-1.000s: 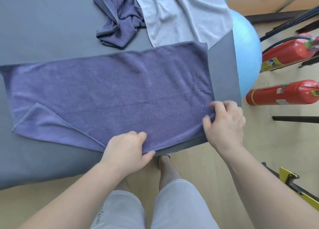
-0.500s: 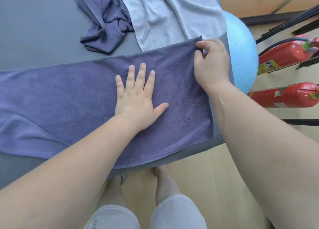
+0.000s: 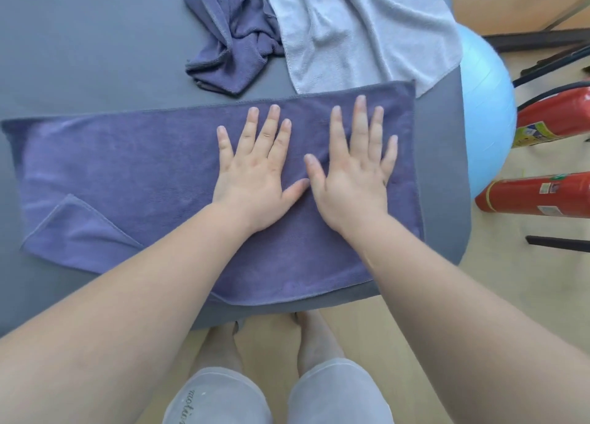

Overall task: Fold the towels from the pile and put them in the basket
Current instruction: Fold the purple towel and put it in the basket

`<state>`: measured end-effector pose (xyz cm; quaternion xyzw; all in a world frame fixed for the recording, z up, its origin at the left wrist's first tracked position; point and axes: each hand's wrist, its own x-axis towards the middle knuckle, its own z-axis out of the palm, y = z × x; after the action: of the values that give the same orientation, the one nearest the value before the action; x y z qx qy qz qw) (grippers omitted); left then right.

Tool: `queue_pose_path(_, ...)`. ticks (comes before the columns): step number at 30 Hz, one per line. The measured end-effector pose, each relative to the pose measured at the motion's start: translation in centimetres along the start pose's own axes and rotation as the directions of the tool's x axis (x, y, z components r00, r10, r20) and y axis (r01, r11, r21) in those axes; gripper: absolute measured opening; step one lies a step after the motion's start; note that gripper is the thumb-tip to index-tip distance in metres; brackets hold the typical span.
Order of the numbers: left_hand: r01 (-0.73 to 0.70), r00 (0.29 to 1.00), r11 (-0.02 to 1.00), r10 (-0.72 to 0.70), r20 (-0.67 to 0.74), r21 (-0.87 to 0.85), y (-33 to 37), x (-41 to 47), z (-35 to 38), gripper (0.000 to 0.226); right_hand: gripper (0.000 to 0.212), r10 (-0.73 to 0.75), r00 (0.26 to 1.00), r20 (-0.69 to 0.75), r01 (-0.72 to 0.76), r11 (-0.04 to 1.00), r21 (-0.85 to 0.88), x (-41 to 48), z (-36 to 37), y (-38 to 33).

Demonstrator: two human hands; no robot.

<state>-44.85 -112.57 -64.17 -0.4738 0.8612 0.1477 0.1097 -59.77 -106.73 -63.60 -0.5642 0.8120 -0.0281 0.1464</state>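
Note:
A purple towel point(image 3: 134, 174) lies spread flat across the grey table point(image 3: 79, 56), its near left corner turned over. My left hand point(image 3: 255, 174) presses flat on its right half with fingers spread. Beside it, my right hand point(image 3: 354, 174) also lies flat on the towel, fingers straight, near the right edge. A crumpled purple towel point(image 3: 233, 40) and a light grey towel point(image 3: 357, 30) lie at the back of the table. No basket is in view.
A light blue exercise ball point(image 3: 485, 110) sits past the table's right edge. Two red fire extinguishers point(image 3: 542, 193) lie on the wooden floor at right, with black stand legs point(image 3: 555, 244) nearby. My legs and feet stand below the table's near edge.
My right hand let go of the towel's far right corner and came down flat beside my left hand. A second earlier both hands gripped the near edge.

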Motion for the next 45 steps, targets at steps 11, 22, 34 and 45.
queue_pose_path(11,0.166,0.978,0.986,-0.164,-0.126,0.000,-15.0,-14.0,-0.3,0.040,0.066,-0.522,0.829,0.200,0.544,0.837,-0.067,-5.6,5.2,-13.2)
queue_pose_path(22,0.254,0.965,0.962,-0.246,-0.090,0.099,-18.4,-21.3,-0.1,0.034,0.095,-0.451,0.846,0.284,0.516,0.828,-0.221,-5.8,6.8,-15.2)
queue_pose_path(34,0.492,0.853,0.848,-0.515,-0.084,-0.199,-21.4,-26.5,3.7,0.037,0.071,-0.555,0.808,0.201,0.563,0.826,0.019,-5.5,6.5,-26.7)
queue_pose_path(45,0.673,0.679,0.490,-0.707,0.199,-0.554,-23.1,-26.3,3.0,0.030,0.075,-0.543,0.772,0.331,0.608,0.782,-0.135,-0.7,9.3,-30.9)
